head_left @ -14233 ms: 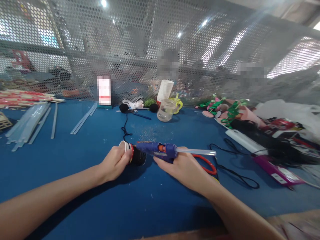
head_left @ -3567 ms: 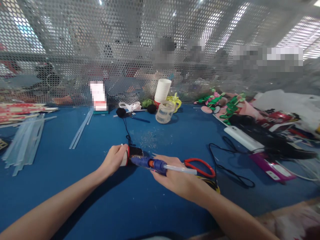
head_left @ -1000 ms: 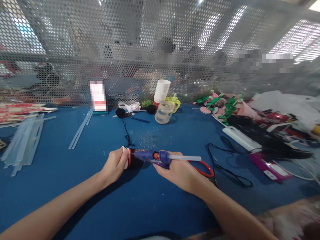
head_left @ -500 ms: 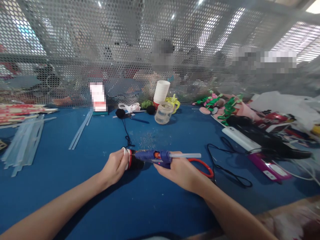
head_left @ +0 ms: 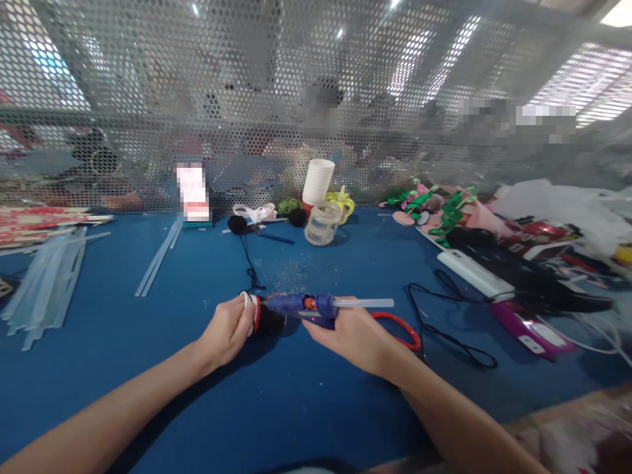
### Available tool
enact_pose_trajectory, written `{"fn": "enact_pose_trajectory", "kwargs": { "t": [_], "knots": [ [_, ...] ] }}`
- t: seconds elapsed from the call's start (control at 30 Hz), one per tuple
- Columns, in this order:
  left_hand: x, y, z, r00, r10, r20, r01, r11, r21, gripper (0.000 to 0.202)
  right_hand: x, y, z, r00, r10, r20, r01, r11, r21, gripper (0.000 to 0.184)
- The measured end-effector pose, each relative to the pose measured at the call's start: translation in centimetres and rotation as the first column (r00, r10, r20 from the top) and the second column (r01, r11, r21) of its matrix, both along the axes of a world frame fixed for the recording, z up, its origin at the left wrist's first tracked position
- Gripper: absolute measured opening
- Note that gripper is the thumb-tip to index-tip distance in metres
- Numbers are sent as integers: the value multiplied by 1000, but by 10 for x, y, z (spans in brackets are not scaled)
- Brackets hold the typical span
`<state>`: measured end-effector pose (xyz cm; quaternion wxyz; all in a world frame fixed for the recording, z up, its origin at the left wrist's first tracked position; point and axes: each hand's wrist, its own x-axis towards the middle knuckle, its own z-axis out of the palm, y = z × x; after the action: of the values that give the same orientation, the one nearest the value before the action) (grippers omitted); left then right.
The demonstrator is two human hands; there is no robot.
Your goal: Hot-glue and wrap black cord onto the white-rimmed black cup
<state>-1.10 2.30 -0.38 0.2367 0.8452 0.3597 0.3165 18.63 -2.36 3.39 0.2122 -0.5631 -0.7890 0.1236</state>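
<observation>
My left hand [head_left: 228, 329] is closed around the white-rimmed end of a paper cup [head_left: 270, 320], which lies on its side. Black yarn covers most of the cup's body, with a red band near the rim. In my right hand [head_left: 353, 336] is a blue glue gun [head_left: 306, 304], its fingers wrapped round the handle. The gun's nozzle points left and meets the upper edge of the black yarn; whether it touches is hard to make out. A clear glue stick [head_left: 365, 303] sticks out of its back. Yarn runs from the cup to a black yarn ball [head_left: 237, 224].
Red-handled scissors [head_left: 402, 330] lie beside my right wrist. Beyond my hands stand a clear plastic jar [head_left: 322, 224] and stacked white cups [head_left: 318, 179]. Loose glue sticks [head_left: 47, 283] are at left. A purple-and-white power strip [head_left: 528, 329] and black cable [head_left: 459, 339] lie at right.
</observation>
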Motion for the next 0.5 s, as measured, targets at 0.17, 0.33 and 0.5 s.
{"fn": "enact_pose_trajectory", "kwargs": {
  "t": [0.17, 0.33, 0.5],
  "knots": [
    [0, 0, 0, 1000, 10, 0, -10, 1000, -19, 33, 0, -1, 1, 999, 44, -6, -44, 999, 3, 12],
    [1, 2, 1, 999, 35, 8, -34, 998, -57, 34, -1, -6, 4, 999, 22, -48, -23, 1000, -21, 7],
    [3, 1, 3, 997, 79, 2, -78, 990, -117, 34, -2, -8, 2, 996, -8, -91, 3, 998, -56, 8]
  ]
}}
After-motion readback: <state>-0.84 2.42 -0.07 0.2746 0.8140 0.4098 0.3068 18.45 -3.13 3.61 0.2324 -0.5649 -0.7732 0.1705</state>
